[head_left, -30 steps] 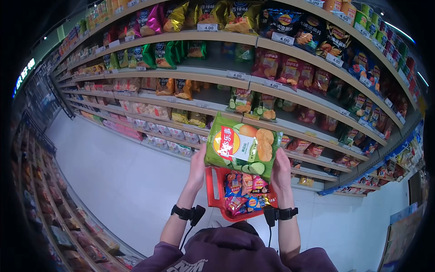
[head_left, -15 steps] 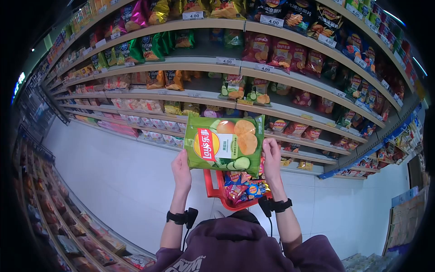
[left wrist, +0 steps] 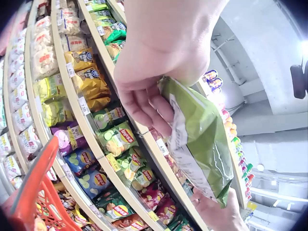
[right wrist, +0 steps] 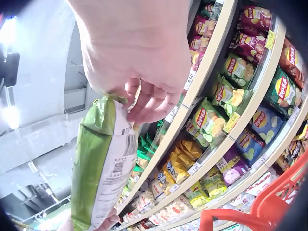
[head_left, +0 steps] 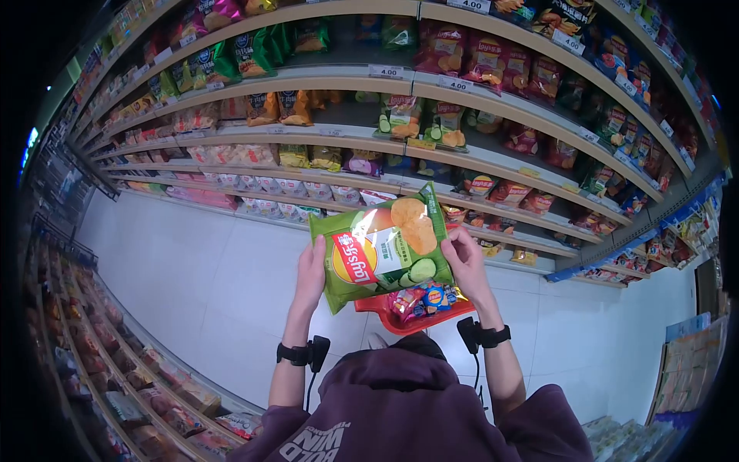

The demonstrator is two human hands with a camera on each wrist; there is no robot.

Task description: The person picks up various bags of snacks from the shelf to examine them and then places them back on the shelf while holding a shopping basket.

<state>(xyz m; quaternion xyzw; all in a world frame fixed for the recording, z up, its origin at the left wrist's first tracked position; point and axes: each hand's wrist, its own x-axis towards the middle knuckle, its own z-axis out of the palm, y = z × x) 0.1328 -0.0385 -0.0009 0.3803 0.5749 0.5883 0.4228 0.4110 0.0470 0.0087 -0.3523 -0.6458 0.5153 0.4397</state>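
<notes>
A green chip bag [head_left: 385, 250] with a red and yellow logo, chips and cucumber slices on its front is held up between both hands, slightly tilted. My left hand [head_left: 309, 273] grips its left edge, and in the left wrist view the fingers of the left hand [left wrist: 159, 86] curl behind the bag [left wrist: 202, 139]. The right hand [head_left: 466, 266] pinches the other edge; in the right wrist view that hand [right wrist: 139, 62] has its fingers bent against the back of the bag [right wrist: 103, 159]. Under the bag, a red basket [head_left: 406, 326] holds several small colourful packets, partly hidden.
Shelves [head_left: 523, 112] of chip bags with price tags curve across the front. Another shelf row [head_left: 131, 362] runs along the lower left. White floor [head_left: 177, 285] lies between them, and the person's purple top [head_left: 416, 416] fills the bottom. A stacked display [head_left: 687, 369] stands at the right.
The bag has tilted, its right end rising, and now sits a little lower than half a second ago. It hides more of the basket. Both hands have kept hold of it.
</notes>
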